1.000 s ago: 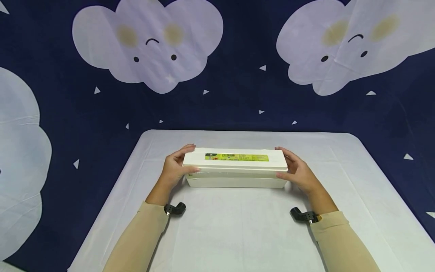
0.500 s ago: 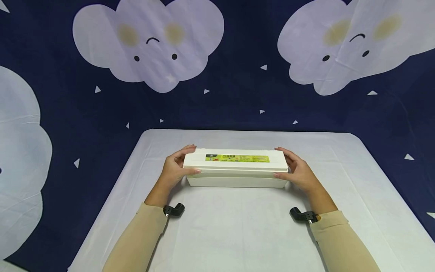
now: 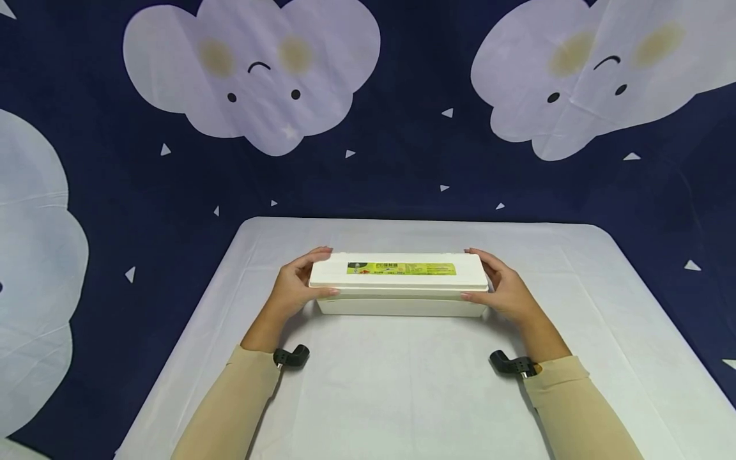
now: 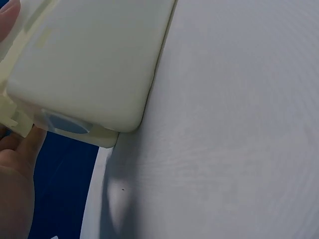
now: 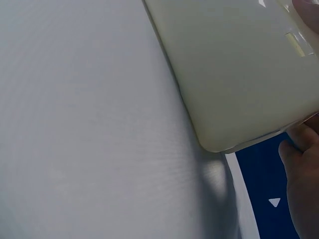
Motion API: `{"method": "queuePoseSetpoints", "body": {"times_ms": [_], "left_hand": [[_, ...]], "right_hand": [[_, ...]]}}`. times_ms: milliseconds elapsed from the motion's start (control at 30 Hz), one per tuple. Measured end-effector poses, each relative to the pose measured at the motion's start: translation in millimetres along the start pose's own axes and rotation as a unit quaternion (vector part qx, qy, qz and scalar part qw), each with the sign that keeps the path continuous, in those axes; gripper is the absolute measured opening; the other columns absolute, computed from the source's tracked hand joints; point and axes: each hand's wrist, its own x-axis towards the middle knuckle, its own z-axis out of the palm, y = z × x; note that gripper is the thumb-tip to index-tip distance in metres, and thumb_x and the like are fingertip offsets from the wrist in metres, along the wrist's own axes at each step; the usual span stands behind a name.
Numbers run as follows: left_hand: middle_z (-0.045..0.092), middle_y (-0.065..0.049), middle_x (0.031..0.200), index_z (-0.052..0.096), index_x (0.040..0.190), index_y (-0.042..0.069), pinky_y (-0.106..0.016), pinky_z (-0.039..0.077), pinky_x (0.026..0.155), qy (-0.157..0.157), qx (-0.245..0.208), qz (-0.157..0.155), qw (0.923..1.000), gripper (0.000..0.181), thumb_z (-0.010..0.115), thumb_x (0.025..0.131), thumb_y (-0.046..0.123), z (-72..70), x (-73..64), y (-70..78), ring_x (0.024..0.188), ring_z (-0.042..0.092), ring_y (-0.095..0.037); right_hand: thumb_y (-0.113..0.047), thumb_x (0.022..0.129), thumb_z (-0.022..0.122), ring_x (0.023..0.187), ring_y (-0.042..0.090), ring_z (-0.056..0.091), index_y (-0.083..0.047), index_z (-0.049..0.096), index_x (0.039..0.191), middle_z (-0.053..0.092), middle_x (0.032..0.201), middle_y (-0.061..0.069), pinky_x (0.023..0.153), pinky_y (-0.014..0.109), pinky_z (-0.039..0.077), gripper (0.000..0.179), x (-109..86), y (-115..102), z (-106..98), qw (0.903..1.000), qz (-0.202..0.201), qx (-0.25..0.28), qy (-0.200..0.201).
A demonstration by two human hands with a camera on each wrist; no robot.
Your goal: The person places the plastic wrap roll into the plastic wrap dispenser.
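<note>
A long white plastic box (image 3: 402,308) lies crosswise on the table, its lid (image 3: 328,273) on top with a yellow-green label (image 3: 401,269). My left hand (image 3: 293,287) grips the lid's left end, thumb along the front edge and fingers at the back. At the opposite end my right hand (image 3: 508,291) holds the lid in the same way. The left wrist view shows the smooth front of the box (image 4: 94,64) and a bluish oval on its end. In the right wrist view, a small slot marks the box (image 5: 239,74) near the thumb. The box's inside is hidden.
A white cloth (image 3: 391,383) covers the table, with its far edge just behind the box. Beyond hangs a dark blue backdrop (image 3: 402,172) printed with clouds and small triangles. Black wrist mounts (image 3: 292,356) stick inward from both sleeves.
The lid's front edge has come down slightly over the box body. My right thumb has slid a little to the left along that edge; both hands keep their grip.
</note>
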Motion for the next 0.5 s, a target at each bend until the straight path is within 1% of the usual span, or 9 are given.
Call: {"method": "queuePoseSetpoints", "body": {"times_ms": [133,300,400,500], "left_hand": [[0.056,-0.011,0.151,0.065,0.136,-0.004,-0.031,0.035,0.12,-0.006,0.013,0.002,0.9999,0.077,0.095,0.066,-0.013,0.1,-0.7,-0.2,0.149,0.039,-0.022],[0.057,-0.011,0.151,0.066,0.136,-0.001,-0.033,0.03,0.122,-0.01,0.039,0.006,0.9992,0.075,0.096,0.067,-0.009,0.7,-2.9,-1.2,0.149,0.039,-0.023],[0.056,-0.013,0.151,0.066,0.136,0.0,-0.033,0.029,0.123,-0.011,0.052,0.004,0.9986,0.075,0.097,0.068,-0.008,1.2,-4.6,-1.5,0.149,0.039,-0.024],[0.054,-0.019,0.152,0.065,0.136,-0.002,-0.034,0.028,0.123,-0.012,0.053,0.005,0.9985,0.076,0.096,0.067,-0.01,1.6,-5.8,-2.0,0.15,0.038,-0.026]], "right_hand": [[0.004,0.075,0.094,0.149,0.03,0.038,-0.001,0.041,0.159,0.042,0.16,0.018,0.11,0.015,0.038,0.099,-0.7,-0.3,-0.5,0.9999,0.005,-0.009,0.001],[0.007,0.075,0.093,0.143,0.021,0.045,0.001,0.042,0.157,0.045,0.157,0.022,0.107,0.015,0.042,0.097,-1.3,-1.2,-0.8,1.0,0.005,-0.005,0.001],[0.007,0.074,0.093,0.138,0.016,0.049,0.0,0.044,0.157,0.047,0.155,0.022,0.104,0.017,0.045,0.096,-1.9,-2.1,-1.2,1.0,0.0,-0.005,-0.002],[0.007,0.074,0.094,0.136,0.014,0.051,-0.001,0.044,0.156,0.048,0.153,0.021,0.104,0.017,0.046,0.097,-3.1,-2.4,-1.9,1.0,-0.001,-0.007,-0.006]]}}
